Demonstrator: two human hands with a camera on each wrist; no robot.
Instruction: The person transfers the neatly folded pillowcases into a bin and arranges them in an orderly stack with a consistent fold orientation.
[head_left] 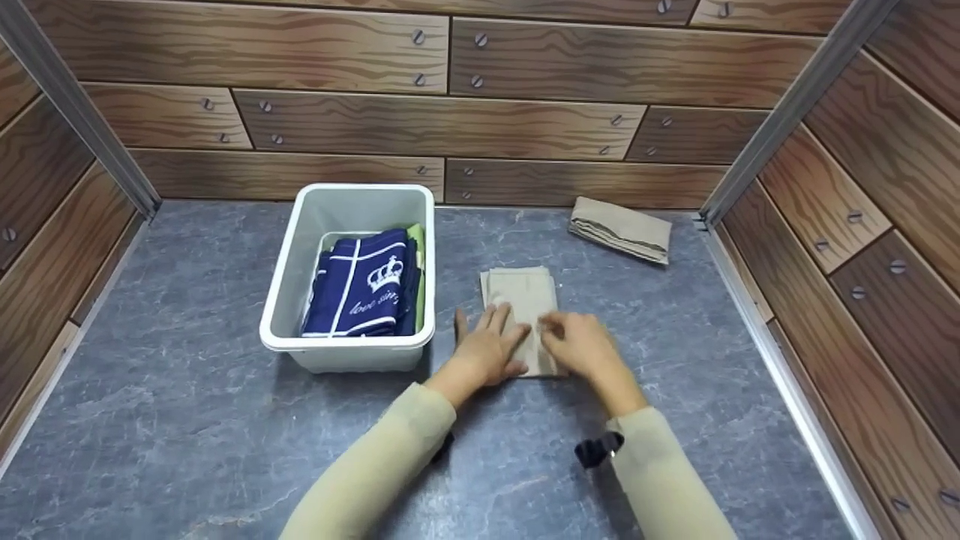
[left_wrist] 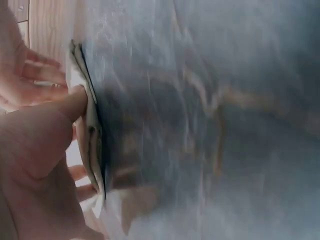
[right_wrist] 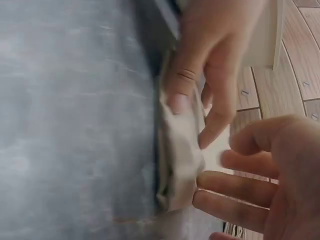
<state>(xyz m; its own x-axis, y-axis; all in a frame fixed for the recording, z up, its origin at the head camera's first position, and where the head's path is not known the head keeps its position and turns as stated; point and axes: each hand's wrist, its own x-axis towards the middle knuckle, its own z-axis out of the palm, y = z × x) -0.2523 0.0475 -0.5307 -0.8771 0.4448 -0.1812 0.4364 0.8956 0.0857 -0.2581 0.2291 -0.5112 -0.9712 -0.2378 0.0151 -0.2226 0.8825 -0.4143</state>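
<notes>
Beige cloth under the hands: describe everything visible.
The beige cloth looks like plain, matte fabric, folded into a flat rectangle, its long side running away from the person. Layers sit slightly offset at the far end and show stacked in the wrist views. It lies on the grey marbled surface, right of the white bin. The left hand rests on it, fingers spread; the right hand is at its right edge.
</notes>
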